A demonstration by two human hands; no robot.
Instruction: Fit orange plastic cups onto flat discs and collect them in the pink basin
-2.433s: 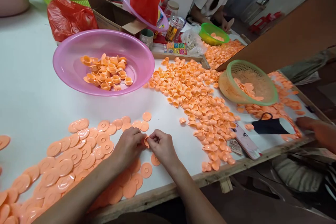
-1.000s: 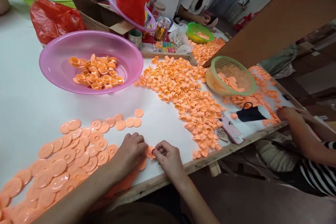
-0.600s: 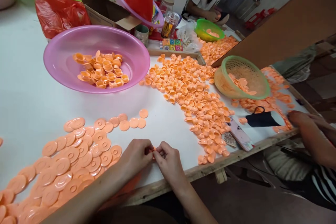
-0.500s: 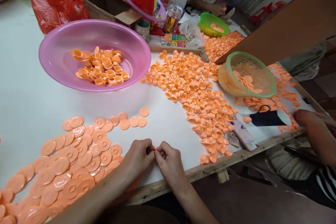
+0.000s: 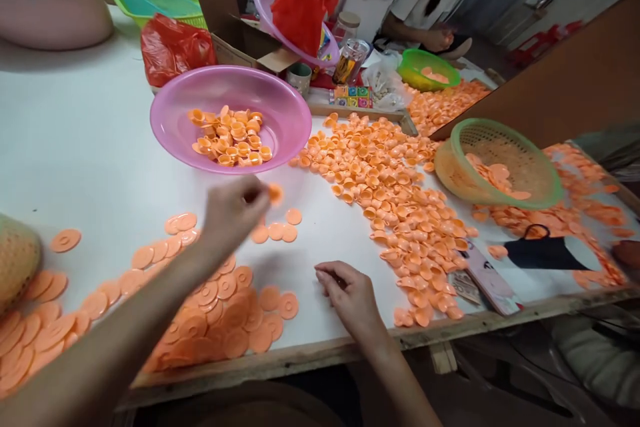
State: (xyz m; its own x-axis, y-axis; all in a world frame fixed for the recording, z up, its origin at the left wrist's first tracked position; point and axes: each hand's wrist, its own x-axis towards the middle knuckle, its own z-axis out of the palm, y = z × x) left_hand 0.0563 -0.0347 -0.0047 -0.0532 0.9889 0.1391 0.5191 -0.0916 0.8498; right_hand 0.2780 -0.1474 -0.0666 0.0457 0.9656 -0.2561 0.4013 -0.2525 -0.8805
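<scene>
My left hand [image 5: 235, 210], blurred by motion, is raised over the table just in front of the pink bowl [image 5: 167, 127]. Its fingers are closed on a small orange toy cup [image 5: 275, 194], too smeared to show whether a saucer is with it. Over the bare white tabletop, my right hand [image 5: 350, 297] has loosely curled fingers, a little apart, with nothing visible in them. Flat orange saucers [image 5: 225, 285] lie heaped beneath and around my left forearm. To the right spreads a large pile of orange toy cups [image 5: 400, 207]. More orange cups [image 5: 235, 137] sit inside the bowl.
Farther right stand a green basket [image 5: 500, 193] with orange pieces, a phone [image 5: 493, 283] and a black mask [image 5: 543, 250]. Behind the bowl are a red bag [image 5: 175, 50], a cardboard box [image 5: 240, 40] and a glass jar [image 5: 351, 60]. Another person [image 5: 425, 7] sits at the back.
My hands, together at the near edge before, have parted. The left has moved up and away toward the pink bowl with the orange piece; the right stays low. The view has shifted left.
</scene>
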